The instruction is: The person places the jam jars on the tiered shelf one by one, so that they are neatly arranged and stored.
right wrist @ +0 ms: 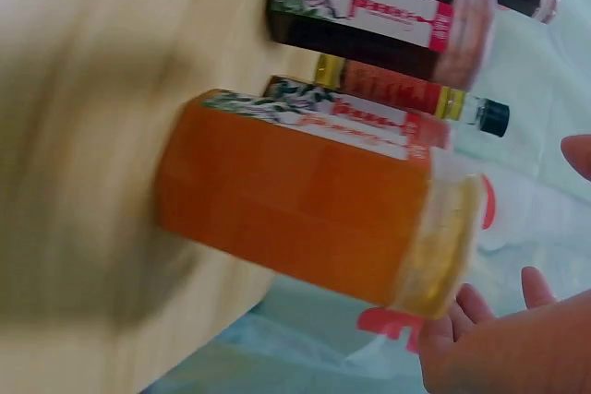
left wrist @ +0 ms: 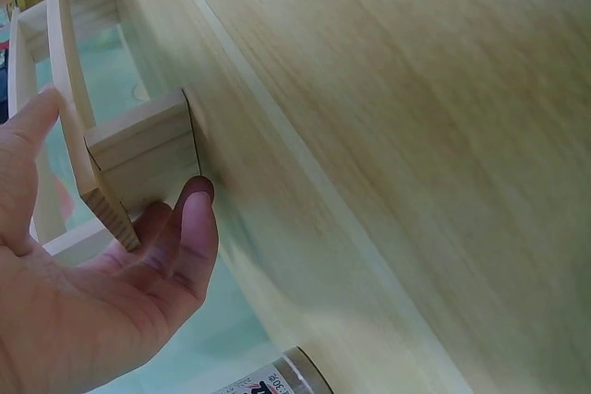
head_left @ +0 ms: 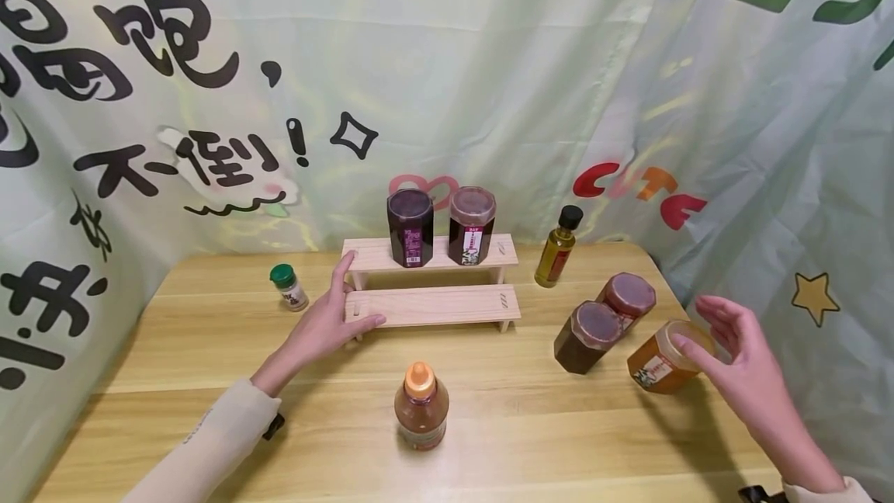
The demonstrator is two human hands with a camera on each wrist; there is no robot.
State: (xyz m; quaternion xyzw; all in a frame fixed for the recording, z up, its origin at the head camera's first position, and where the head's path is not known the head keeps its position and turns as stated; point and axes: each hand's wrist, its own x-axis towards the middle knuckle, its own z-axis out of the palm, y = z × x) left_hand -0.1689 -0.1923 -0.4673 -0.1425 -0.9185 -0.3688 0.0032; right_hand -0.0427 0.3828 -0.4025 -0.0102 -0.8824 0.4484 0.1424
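Observation:
My left hand grips the left end of a two-tier wooden step rack. In the left wrist view its thumb lies against the plank and the fingers curl around the end by the rack's leg. On the upper tier stand two dark jars, one with a purple label and one with a white label. At the right, my right hand is beside the lid of an amber honey jar, fingers spread and loosely bent, holding nothing. The jar stands upright on the table.
Left of the honey jar are a dark jar and a reddish-lidded jar. A black-capped oil bottle stands right of the rack. An orange-capped squeeze bottle is in front, a green-capped shaker at left. Printed curtains hang behind.

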